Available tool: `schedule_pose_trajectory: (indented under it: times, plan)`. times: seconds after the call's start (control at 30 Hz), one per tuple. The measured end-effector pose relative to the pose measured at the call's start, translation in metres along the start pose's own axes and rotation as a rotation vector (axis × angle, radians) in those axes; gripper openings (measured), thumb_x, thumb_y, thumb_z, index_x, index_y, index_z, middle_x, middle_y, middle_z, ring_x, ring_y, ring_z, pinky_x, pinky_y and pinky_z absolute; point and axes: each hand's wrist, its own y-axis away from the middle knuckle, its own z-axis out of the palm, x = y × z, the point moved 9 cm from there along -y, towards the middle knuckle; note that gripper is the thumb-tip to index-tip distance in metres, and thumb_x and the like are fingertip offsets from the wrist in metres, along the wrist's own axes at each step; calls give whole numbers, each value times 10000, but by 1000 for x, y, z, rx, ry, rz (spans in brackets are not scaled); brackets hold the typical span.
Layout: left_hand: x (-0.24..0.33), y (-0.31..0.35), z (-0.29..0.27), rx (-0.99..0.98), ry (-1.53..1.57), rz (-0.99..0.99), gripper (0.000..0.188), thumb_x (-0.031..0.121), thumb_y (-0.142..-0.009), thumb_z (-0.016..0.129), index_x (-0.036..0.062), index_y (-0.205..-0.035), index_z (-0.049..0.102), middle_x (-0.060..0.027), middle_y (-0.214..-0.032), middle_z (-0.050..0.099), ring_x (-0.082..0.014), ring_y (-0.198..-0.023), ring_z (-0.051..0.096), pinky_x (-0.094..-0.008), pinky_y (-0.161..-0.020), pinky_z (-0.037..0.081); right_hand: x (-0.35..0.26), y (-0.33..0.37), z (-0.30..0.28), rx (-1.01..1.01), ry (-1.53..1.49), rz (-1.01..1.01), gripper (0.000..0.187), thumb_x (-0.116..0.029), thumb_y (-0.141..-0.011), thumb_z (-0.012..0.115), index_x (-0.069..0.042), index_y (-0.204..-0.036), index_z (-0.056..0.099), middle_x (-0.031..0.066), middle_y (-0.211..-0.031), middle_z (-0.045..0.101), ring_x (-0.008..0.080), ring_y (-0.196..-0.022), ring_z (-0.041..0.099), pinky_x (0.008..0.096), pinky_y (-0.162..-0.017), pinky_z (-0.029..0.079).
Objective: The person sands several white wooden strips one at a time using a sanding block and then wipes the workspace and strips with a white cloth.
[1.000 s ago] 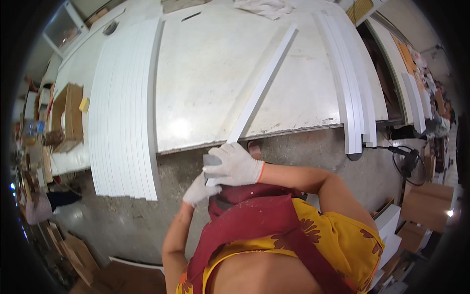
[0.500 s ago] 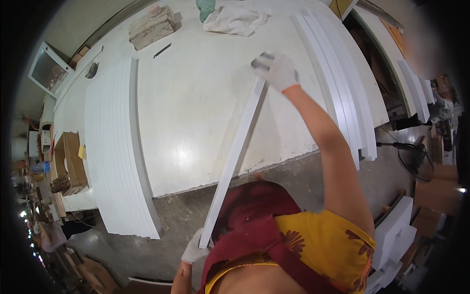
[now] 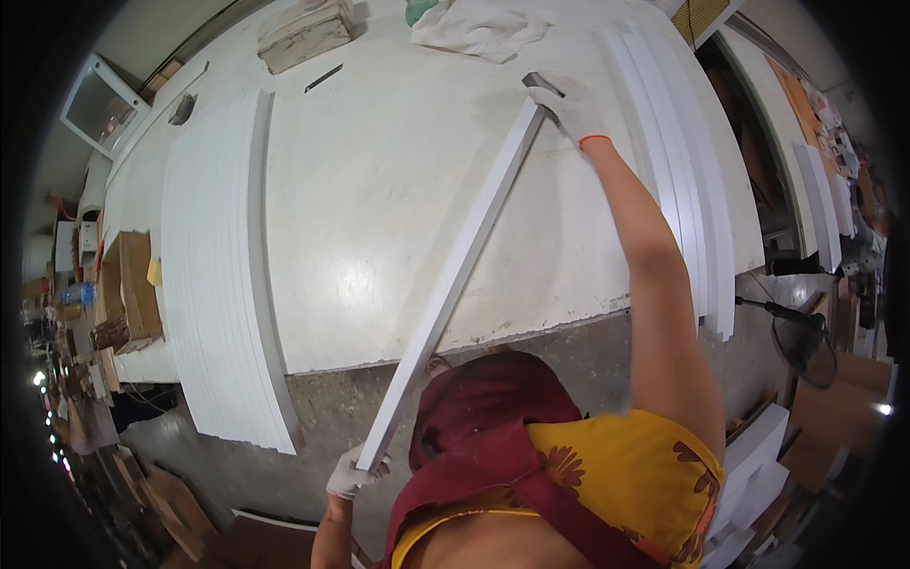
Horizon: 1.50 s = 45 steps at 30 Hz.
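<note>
A long white strip [image 3: 455, 284] ran diagonally through the middle of the frame, from the lower left of centre to the upper right of centre, crossing the near edge of the pale counter [image 3: 379, 190]. Both hands wore white gloves. The left hand [image 3: 353, 474], at the lower left of centre, was closed around the strip's near end, beyond the counter's edge. The right hand [image 3: 573, 104], at the upper right of centre, gripped a grey block [image 3: 544, 83] at the strip's far end; whether the block pressed on the strip could not be told.

At the left of the frame, a row of white strips [image 3: 218, 266] lay side by side, their near ends jutting past the counter's edge. More white lengths [image 3: 664, 161] lay at the right, partly behind the right forearm. Near the top edge were a crumpled white cloth [image 3: 479, 28] and a worn, boxy block [image 3: 305, 36], with a short dark bar [image 3: 323, 78] just below the latter. An open cardboard box [image 3: 133, 289] stood at the far left.
</note>
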Motion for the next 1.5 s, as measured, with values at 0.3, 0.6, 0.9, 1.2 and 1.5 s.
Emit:
schedule_pose_trajectory:
  times: [0.3, 0.6, 0.9, 1.2, 1.5]
  plan:
    - [11, -11, 0, 21, 378, 62, 659, 219, -746, 741, -133, -1286, 601, -230, -959, 736, -301, -757, 748, -326, -590, 610, -56, 39, 91, 32, 685, -368, 494, -622, -975, 495, -374, -1387, 609, 48, -1382, 630, 356, -1107, 636, 499, -962, 505]
    - [12, -19, 3, 2, 358, 76, 654, 253, -747, 734, -126, -1266, 615, -218, -898, 736, -292, -721, 739, -328, -532, 573, -287, 367, 133, -395, 47, -915, 163, -338, -893, 634, -210, -991, 661, 108, -952, 614, 284, -822, 685, 464, -647, 564]
    - [11, -15, -1, 89, 341, 64, 615, 254, -740, 734, -109, -1226, 628, -202, -859, 728, -272, -666, 723, -322, -512, 570, -87, 94, 109, -141, 562, -505, 338, -395, -1049, 429, -362, -1295, 658, 2, -1389, 641, 227, -1172, 647, 441, -888, 538]
    - [-39, -9, -22, 246, 597, -83, 695, 453, -938, 660, -65, -1387, 550, -249, -1131, 717, -369, -796, 748, -406, -553, 621, 0, -57, 62, -131, 429, 0, 574, -572, -869, 621, -235, -1323, 717, 159, -1332, 687, 344, -1240, 634, 409, -1064, 472]
    - [-28, 28, 19, 413, 736, 462, 622, 46, -886, 705, -122, -1434, 465, -222, -1177, 705, -270, -1030, 737, -348, -849, 661, -109, 63, 85, -241, 665, -435, 432, -469, -888, 650, -206, -1218, 739, 135, -1235, 712, 343, -1104, 655, 442, -981, 492]
